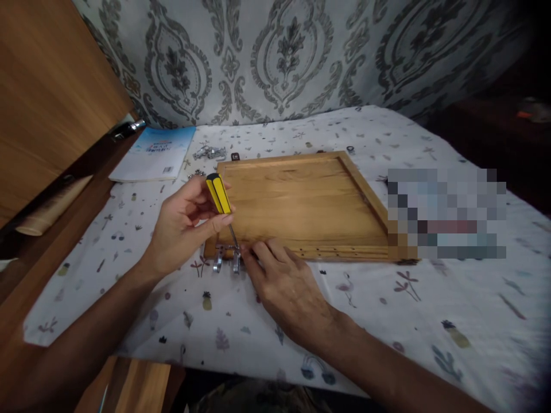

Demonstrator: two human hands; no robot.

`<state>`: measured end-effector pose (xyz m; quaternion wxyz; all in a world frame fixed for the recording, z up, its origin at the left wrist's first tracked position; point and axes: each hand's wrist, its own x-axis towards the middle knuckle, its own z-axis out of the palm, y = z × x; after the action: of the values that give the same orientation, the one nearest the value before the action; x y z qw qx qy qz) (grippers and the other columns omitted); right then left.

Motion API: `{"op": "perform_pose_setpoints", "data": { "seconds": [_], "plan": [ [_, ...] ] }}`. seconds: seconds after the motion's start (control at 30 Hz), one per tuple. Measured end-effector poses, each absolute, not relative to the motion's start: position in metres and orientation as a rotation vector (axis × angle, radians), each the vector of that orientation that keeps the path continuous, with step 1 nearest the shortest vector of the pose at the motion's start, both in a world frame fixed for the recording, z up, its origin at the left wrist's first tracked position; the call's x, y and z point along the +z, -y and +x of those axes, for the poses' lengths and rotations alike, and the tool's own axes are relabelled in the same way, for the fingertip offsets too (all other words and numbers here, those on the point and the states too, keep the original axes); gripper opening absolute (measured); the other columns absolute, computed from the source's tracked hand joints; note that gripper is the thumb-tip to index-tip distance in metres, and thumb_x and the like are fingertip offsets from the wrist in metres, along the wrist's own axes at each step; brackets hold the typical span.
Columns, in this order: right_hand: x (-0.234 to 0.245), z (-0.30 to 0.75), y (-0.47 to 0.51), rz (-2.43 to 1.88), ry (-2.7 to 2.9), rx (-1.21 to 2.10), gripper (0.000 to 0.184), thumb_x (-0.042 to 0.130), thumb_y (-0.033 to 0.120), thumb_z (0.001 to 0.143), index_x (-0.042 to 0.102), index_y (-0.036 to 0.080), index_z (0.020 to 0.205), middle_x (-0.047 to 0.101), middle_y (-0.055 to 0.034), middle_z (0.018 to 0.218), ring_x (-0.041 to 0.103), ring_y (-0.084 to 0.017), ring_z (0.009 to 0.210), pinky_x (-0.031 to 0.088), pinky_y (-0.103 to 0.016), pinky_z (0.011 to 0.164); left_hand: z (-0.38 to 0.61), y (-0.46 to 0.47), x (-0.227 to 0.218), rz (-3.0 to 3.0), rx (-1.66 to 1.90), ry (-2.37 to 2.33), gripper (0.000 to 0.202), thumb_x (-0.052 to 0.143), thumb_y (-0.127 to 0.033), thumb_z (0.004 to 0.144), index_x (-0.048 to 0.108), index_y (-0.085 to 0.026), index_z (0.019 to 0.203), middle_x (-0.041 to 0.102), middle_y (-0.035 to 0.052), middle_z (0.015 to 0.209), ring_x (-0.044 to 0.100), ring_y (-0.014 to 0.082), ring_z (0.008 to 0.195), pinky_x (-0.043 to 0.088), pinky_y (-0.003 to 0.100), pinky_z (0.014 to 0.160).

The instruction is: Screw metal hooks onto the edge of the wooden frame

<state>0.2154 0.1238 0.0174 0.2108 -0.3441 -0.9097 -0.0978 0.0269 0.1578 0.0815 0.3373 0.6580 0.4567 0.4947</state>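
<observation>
My left hand (185, 226) is closed round the yellow and black handle of a screwdriver (218, 194), whose thin shaft points down at a metal hinge (227, 256). The hinge sits at the near left corner of a shallow wooden panel (301, 201) lying flat on the table. My right hand (286, 287) rests on the cloth just right of the hinge, fingertips pinched against it at the screwdriver's tip. A row of small holes runs along the panel's near edge.
A patterned white cloth (387, 321) covers the table. A blue booklet (157, 152) lies at the back left, with loose metal hardware (209, 152) beside it. A wooden cabinet (47, 97) stands at the left. A blurred patch covers the panel's right end.
</observation>
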Motion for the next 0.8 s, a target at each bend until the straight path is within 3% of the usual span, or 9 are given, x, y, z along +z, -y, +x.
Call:
{"op": "perform_pose_setpoints", "data": {
  "seconds": [0.17,0.33,0.57,0.8],
  "plan": [
    [0.017,0.215,-0.124,-0.957,2.531,-0.295,0.034,0.07,0.004,0.076,0.068,0.006,0.11,0.063,-0.0103,0.093,0.053,-0.027,0.085,0.052,-0.038,0.065,0.03,-0.156,0.077,1.709,1.287,-1.137,0.025,0.073,-0.022,0.081,0.063,-0.018,0.104,0.072,0.0023,0.091,0.069,0.0148,0.081,0.057,0.022,0.064],
    [0.015,0.215,-0.124,-0.944,2.533,-0.301,0.034,0.071,0.004,0.076,0.067,0.005,0.109,0.063,-0.0106,0.093,0.053,-0.027,0.086,0.053,-0.038,0.067,0.032,-0.157,0.072,1.75,1.329,-1.181,0.018,0.077,-0.024,0.076,0.068,-0.017,0.089,0.068,-0.0003,0.083,0.064,0.0125,0.075,0.055,0.021,0.064],
    [0.015,0.215,-0.125,-0.951,2.541,-0.285,0.033,0.065,0.002,0.079,0.066,0.006,0.112,0.064,-0.0112,0.096,0.052,-0.027,0.089,0.052,-0.037,0.069,0.027,-0.156,0.081,1.736,1.228,-1.132,0.026,0.074,-0.027,0.08,0.063,-0.017,0.102,0.072,0.003,0.093,0.07,0.0163,0.087,0.058,0.027,0.078],
    [0.013,0.215,-0.125,-0.967,2.557,-0.303,0.036,0.064,0.002,0.08,0.064,0.005,0.115,0.064,-0.0124,0.099,0.052,-0.027,0.091,0.051,-0.037,0.073,0.024,-0.16,0.067,1.803,1.261,-1.158,0.022,0.078,-0.031,0.078,0.066,-0.018,0.09,0.069,0.0037,0.094,0.066,0.0163,0.085,0.054,0.022,0.063]
  ]
}}
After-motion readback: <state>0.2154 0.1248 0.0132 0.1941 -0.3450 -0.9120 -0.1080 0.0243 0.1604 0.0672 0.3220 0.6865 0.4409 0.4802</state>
